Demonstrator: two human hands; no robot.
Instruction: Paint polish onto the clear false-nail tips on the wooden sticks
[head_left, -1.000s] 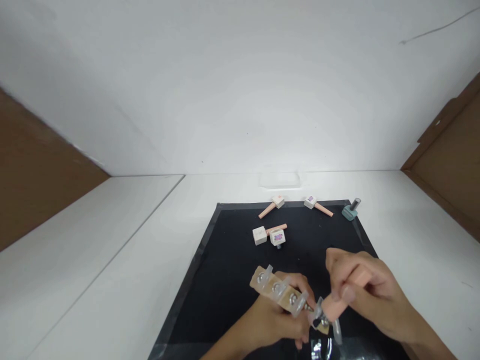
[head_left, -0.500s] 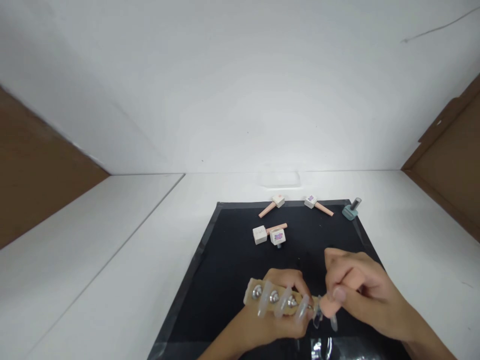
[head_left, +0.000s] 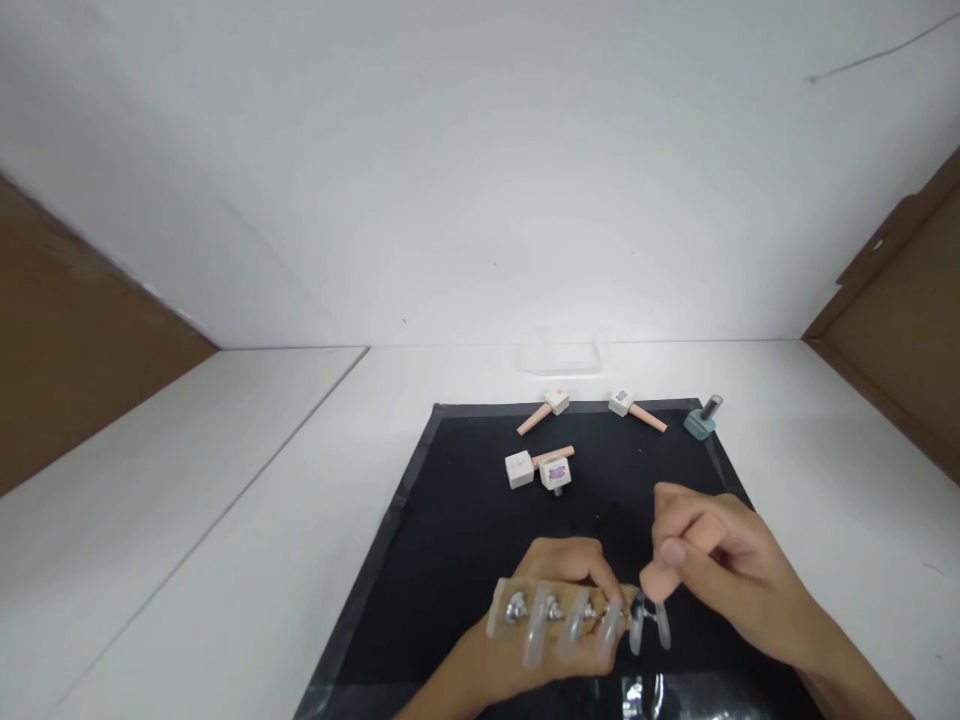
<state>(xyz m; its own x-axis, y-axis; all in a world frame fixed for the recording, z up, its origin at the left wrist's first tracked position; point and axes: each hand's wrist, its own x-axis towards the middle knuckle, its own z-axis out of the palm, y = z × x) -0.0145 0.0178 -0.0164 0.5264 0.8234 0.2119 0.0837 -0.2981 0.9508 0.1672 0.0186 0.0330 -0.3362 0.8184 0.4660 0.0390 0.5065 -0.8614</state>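
A pale wooden strip (head_left: 498, 606) with silver studs and several clear nail tips (head_left: 537, 628) lies in my left hand (head_left: 551, 640), whose fingers wrap round its right part. My right hand (head_left: 720, 560) pinches a peach-coloured handle (head_left: 660, 582), which looks like a polish bottle's brush cap. Its lower end is just above the nail tips at the strip's right end; the brush is too small to make out. Behind the hands, an uncapped white bottle (head_left: 556, 473) with a purple mark stands on the black mat (head_left: 457, 500).
Beside the open bottle lies a white bottle (head_left: 520, 469) with a peach cap. Two more such bottles (head_left: 556, 402) (head_left: 621, 402) lie at the mat's back edge. A teal bottle (head_left: 700, 424) is at the back right corner. Behind the mat sits a clear tray (head_left: 562, 371).
My right hand has risen slightly with the peach handle. The strip in my left hand has tilted, its left end a little lower in view.
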